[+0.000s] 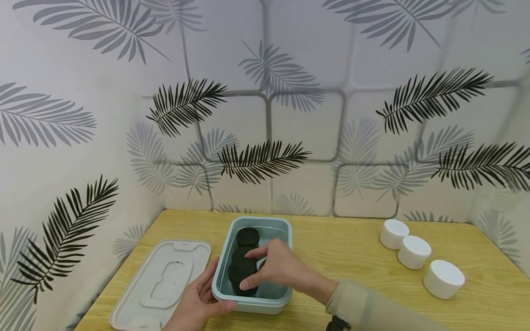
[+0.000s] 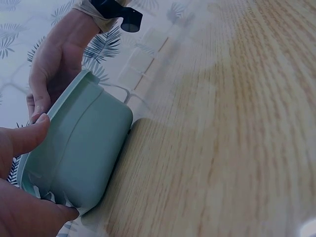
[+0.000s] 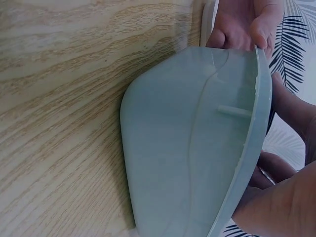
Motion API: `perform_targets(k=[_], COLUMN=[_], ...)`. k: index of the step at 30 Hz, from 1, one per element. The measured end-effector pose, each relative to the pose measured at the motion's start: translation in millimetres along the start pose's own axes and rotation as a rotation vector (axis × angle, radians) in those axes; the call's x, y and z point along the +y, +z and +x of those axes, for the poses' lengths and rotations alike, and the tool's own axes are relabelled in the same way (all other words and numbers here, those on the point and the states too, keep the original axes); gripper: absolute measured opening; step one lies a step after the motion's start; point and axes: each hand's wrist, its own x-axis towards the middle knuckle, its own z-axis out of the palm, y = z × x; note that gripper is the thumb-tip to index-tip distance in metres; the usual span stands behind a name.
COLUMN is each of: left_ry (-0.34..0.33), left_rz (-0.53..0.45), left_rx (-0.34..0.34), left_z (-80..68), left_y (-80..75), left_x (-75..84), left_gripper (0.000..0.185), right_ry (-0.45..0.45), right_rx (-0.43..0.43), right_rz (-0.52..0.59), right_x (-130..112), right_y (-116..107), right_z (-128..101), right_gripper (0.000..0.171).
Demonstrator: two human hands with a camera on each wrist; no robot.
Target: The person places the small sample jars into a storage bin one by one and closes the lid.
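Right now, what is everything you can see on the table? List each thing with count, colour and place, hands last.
table: one, light wood grain, fills the lower part of the head view.
container: one, pale blue-green, rectangular, open, near the middle of the table.
black jars: at least two, black, round, inside the container in a row; one upright at the far end.
lid: one, pale grey, flat on the table just left of the container.
white jars: three, white, round, in a diagonal row at the right of the table.
wall: pale, with grey and black palm-leaf print, behind and beside the table.
left hand: holds the container's near left corner, thumb on the rim.
right hand: reaches into the container, fingers on the nearer black jar.
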Motion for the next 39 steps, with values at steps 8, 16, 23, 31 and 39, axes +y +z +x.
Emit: perform_targets(k=[8,16,23,31,39], left_ry=[-0.006,0.005,0.007,0.016,0.020], left_rz=[-0.009,-0.006,-0.010,-0.017,-0.025], left_rx=[-0.010,-0.001,-0.009,-0.019,-0.031], left_z=[0.3,0.4,0.4,0.2,0.1], left_y=[-0.1,-0.5,-0.9,-1.3,-2.0], left_x=[-0.3,-1.7,-1.2,-1.3,-1.6], left_gripper=[0.108,0.108,0.108,0.108,0.109], right_ry=[-0.032,-0.036,-0.039,-0.045,-0.059], right_rx=[0.004,0.014,0.011,0.023,0.016], right_rz=[-0.087,-0.129,-0.149,-0.176,-0.215], right_x=[-1.1,-2.9,-2.5,-2.5,0.7], right_y=[6.3,11.7,12.4,13.7,15.7], right_z=[1.1,0.3,1.6,1.5,2.9], right_gripper=[0.052,0.051,0.050,0.052,0.052])
